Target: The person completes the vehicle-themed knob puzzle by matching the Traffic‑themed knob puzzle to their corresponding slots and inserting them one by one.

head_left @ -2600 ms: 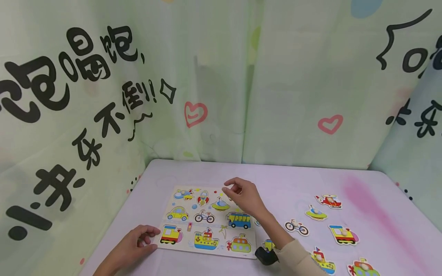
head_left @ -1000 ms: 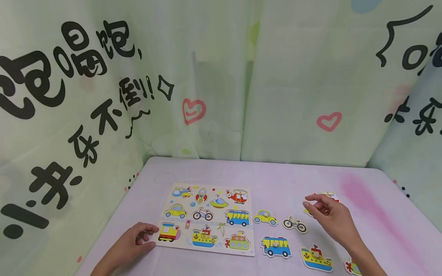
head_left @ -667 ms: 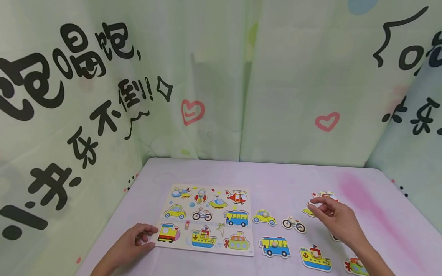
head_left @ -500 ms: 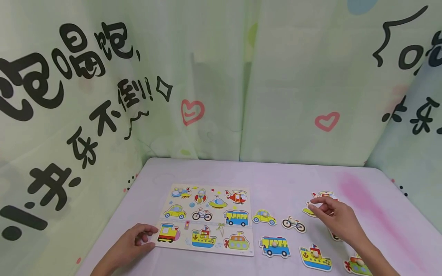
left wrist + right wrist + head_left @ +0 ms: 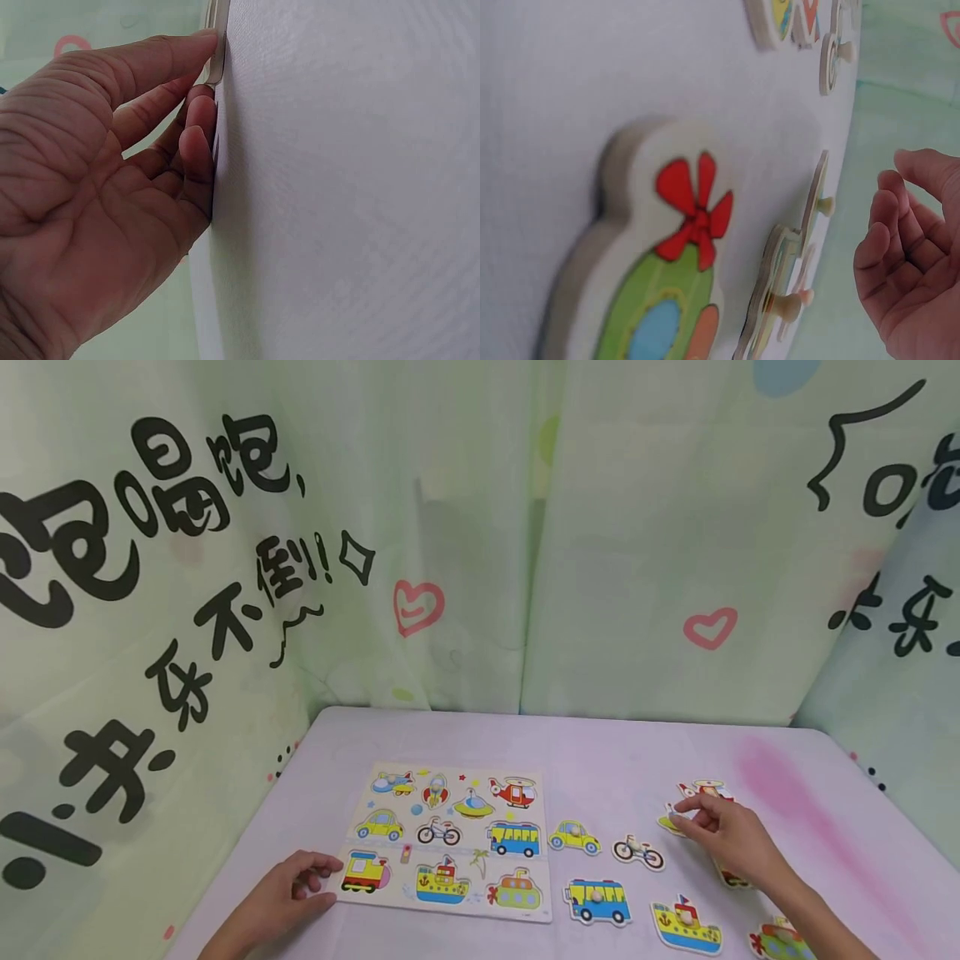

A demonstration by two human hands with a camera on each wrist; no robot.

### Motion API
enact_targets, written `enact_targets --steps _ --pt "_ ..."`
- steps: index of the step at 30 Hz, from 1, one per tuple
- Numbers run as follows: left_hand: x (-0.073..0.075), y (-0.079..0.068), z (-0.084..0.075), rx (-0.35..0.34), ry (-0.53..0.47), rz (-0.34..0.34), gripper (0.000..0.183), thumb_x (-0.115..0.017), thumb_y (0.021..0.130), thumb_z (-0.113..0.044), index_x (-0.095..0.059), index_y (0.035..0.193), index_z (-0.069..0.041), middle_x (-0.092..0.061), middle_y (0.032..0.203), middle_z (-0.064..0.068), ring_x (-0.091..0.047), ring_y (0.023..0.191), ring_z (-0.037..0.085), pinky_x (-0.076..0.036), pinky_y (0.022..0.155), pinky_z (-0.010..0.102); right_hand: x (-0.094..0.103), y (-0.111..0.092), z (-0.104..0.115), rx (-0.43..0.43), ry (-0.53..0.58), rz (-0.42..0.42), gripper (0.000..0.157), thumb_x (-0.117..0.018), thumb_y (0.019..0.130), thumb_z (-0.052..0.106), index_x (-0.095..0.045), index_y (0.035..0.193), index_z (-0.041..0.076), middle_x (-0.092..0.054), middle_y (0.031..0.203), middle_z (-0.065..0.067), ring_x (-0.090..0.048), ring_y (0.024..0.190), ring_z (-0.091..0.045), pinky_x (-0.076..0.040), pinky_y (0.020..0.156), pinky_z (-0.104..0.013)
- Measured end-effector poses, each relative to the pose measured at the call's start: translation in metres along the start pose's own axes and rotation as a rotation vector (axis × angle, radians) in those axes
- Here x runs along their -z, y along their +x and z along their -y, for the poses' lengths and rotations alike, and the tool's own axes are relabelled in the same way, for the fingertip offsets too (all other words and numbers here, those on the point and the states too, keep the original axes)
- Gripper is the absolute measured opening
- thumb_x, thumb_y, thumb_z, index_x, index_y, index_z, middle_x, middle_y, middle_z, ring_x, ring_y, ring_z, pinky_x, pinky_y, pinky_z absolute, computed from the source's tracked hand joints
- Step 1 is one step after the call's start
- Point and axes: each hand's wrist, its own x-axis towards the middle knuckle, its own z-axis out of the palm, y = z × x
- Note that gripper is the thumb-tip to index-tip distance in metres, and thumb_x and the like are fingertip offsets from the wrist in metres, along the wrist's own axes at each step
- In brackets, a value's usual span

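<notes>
My left hand [image 5: 288,893] touches the left edge of a puzzle board [image 5: 457,906] with thumb and index finger. Its other fingers bend loosely, and the left wrist view shows the thumb against the board's edge [image 5: 217,67]. Over the loose pieces at the right hovers my right hand [image 5: 738,839], thumb and index finger apart with nothing seen between them. Partly hidden by it are the flying saucer piece [image 5: 666,823], the helicopter piece [image 5: 708,789] and the train piece [image 5: 731,878]. In the right wrist view, the hand [image 5: 919,255] is clear of the pieces' wooden knobs [image 5: 784,307].
Between board and right hand lie a yellow car piece [image 5: 574,837], a bicycle piece [image 5: 638,853] and a bus piece [image 5: 597,902]. Nearer the front are a ship piece [image 5: 686,928] and a submarine piece [image 5: 780,941]. A printed curtain [image 5: 615,568] encloses the table [image 5: 442,731].
My right hand has travelled from above the board's upper right to the loose pieces, then crept slightly rightward and nearly stopped. My left hand stays at the board's edge.
</notes>
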Motion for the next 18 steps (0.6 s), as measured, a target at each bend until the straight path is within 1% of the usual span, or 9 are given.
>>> enact_targets --steps 2,4,8,9,12,15,18 --pt "0.000 0.000 -0.001 0.028 0.001 -0.009 0.038 -0.084 0.082 -0.008 -0.069 0.117 -0.007 -0.060 0.101 0.000 -0.051 0.089 0.016 -0.045 0.073 0.022 -0.001 0.002 -0.003 -0.008 -0.009 0.009 0.023 -0.078 0.091 0.021 -0.073 0.105 0.005 -0.060 0.076 0.004 -0.049 0.065 -0.004 -0.043 0.061 -0.024" --pt "-0.001 0.000 -0.002 0.042 0.004 -0.014 0.038 -0.084 0.082 -0.008 -0.069 0.116 -0.007 -0.060 0.101 0.000 -0.051 0.089 0.017 -0.045 0.073 0.022 -0.002 0.004 -0.006 -0.013 -0.018 0.016 0.024 -0.078 0.091 0.023 -0.073 0.105 0.004 -0.060 0.076 0.003 -0.049 0.065 -0.005 -0.042 0.060 -0.024" --pt "-0.002 -0.001 -0.001 0.027 0.007 -0.001 0.038 -0.084 0.082 -0.008 -0.069 0.117 -0.008 -0.061 0.102 0.000 -0.051 0.090 0.017 -0.046 0.073 0.022 -0.004 0.007 -0.012 -0.036 -0.040 0.040 0.027 -0.078 0.092 0.025 -0.072 0.106 0.002 -0.058 0.075 0.003 -0.048 0.066 -0.009 -0.041 0.059 -0.025" --pt "-0.002 0.000 0.000 0.020 0.006 0.005 0.038 -0.084 0.083 -0.009 -0.069 0.117 -0.008 -0.061 0.102 0.000 -0.051 0.090 0.017 -0.046 0.074 0.022 -0.004 0.007 -0.013 -0.042 -0.044 0.049 0.028 -0.077 0.092 0.025 -0.072 0.106 0.001 -0.057 0.075 0.003 -0.048 0.067 -0.011 -0.040 0.059 -0.025" --pt "-0.001 0.000 0.003 -0.031 -0.001 0.021 0.038 -0.084 0.083 -0.011 -0.068 0.118 -0.007 -0.060 0.103 0.000 -0.051 0.089 0.015 -0.046 0.074 0.022 -0.004 0.009 -0.018 -0.054 -0.059 0.062 0.029 -0.078 0.091 0.025 -0.071 0.107 0.001 -0.056 0.075 0.003 -0.047 0.067 -0.012 -0.039 0.058 -0.024" --pt "0.001 -0.001 0.006 -0.096 -0.011 0.027 0.038 -0.083 0.084 -0.010 -0.068 0.118 -0.005 -0.060 0.103 0.002 -0.051 0.086 0.011 -0.046 0.074 0.022 -0.005 0.012 -0.022 -0.039 -0.065 0.064 0.028 -0.078 0.091 0.023 -0.071 0.106 0.001 -0.054 0.074 0.003 -0.045 0.065 -0.011 -0.038 0.058 -0.025" --pt "0.002 -0.001 0.008 -0.114 -0.021 0.026 0.037 -0.083 0.084 -0.010 -0.068 0.118 -0.004 -0.060 0.103 0.003 -0.050 0.085 0.008 -0.046 0.073 0.022 -0.007 0.016 -0.025 -0.012 -0.071 0.061 0.025 -0.078 0.091 0.023 -0.071 0.105 0.002 -0.053 0.072 0.004 -0.044 0.063 -0.009 -0.037 0.058 -0.025"
